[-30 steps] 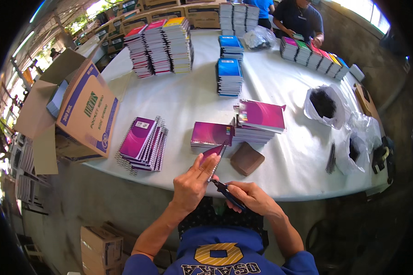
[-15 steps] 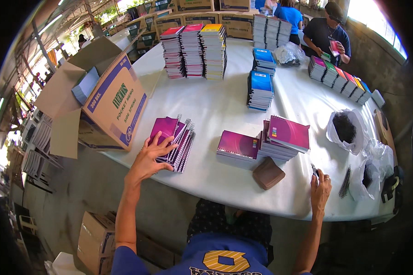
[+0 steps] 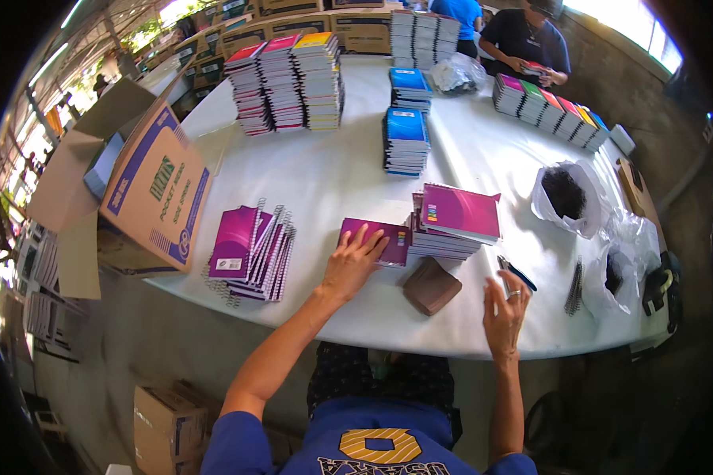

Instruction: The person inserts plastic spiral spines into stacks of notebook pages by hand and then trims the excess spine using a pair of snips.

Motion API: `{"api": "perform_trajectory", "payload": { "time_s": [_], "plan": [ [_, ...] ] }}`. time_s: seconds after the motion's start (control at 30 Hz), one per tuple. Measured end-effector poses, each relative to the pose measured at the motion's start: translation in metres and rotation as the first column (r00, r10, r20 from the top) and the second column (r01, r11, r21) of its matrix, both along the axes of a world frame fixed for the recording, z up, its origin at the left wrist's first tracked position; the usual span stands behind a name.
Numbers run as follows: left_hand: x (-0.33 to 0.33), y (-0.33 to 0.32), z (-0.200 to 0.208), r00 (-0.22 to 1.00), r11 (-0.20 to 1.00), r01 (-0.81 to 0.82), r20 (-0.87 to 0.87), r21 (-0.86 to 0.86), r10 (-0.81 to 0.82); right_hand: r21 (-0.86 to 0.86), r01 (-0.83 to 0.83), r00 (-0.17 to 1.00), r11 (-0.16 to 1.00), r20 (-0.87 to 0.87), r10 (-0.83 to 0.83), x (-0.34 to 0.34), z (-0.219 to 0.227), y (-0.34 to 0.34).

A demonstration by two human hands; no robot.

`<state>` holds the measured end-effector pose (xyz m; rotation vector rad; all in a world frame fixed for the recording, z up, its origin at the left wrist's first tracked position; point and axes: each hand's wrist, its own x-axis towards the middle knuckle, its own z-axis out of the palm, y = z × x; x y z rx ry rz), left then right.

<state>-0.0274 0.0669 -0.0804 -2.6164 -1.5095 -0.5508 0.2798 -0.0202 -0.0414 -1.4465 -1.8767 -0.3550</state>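
My left hand (image 3: 352,265) lies with spread fingers on a purple notebook (image 3: 394,252) at the front middle of the table. Beside it rises a pile of purple notebooks (image 3: 461,212), its top one slightly askew. My right hand (image 3: 505,315) hovers by the table's front edge, fingers loosely bent and apart, with nothing seen in it. Just beyond its fingertips are dark-handled pliers (image 3: 517,273). Spiral-bound purple notebooks (image 3: 236,242) form an overlapping pile on the left, coils showing. Between my hands sits a brown block-like object (image 3: 432,286).
An open carton (image 3: 154,186) stands at the left. Tall notebook stacks (image 3: 284,83), blue notebooks (image 3: 406,138) and a row of colored notebooks (image 3: 550,111) fill the back. Plastic bags (image 3: 566,198) and loose black coils (image 3: 574,286) lie right. A co-worker (image 3: 527,43) stands across.
My left hand has left the spiral-bound pile and moved right onto the purple notebook. A notebook now lies atop that pile with its label showing. My right hand has let go of the pliers.
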Motion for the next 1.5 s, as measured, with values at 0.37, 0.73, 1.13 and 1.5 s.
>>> {"api": "perform_trajectory", "payload": {
  "time_s": [0.37,0.73,1.13,1.5],
  "plan": [
    [-0.007,-0.084,0.135,0.689,0.692,0.706,-0.08,-0.153,-0.72,-0.291,-0.815,0.455,0.5,-0.857,0.242,-0.064,0.05,0.002],
    [-0.016,-0.097,0.139,0.581,0.599,0.768,-0.148,-0.228,-0.801,-0.269,-0.96,0.276,0.076,-0.955,0.107,-0.073,0.003,-0.002],
    [0.024,-0.099,0.072,0.987,0.927,0.105,-0.074,-0.36,-0.14,-0.207,-0.634,0.574,0.745,-0.771,0.274,-0.08,-0.017,-0.017],
    [0.017,-0.085,0.069,0.977,0.894,0.191,-0.011,-0.404,-0.214,-0.096,0.875,0.475,0.475,0.364,-0.801,0.231,-0.039,0.104]
  ]
}}
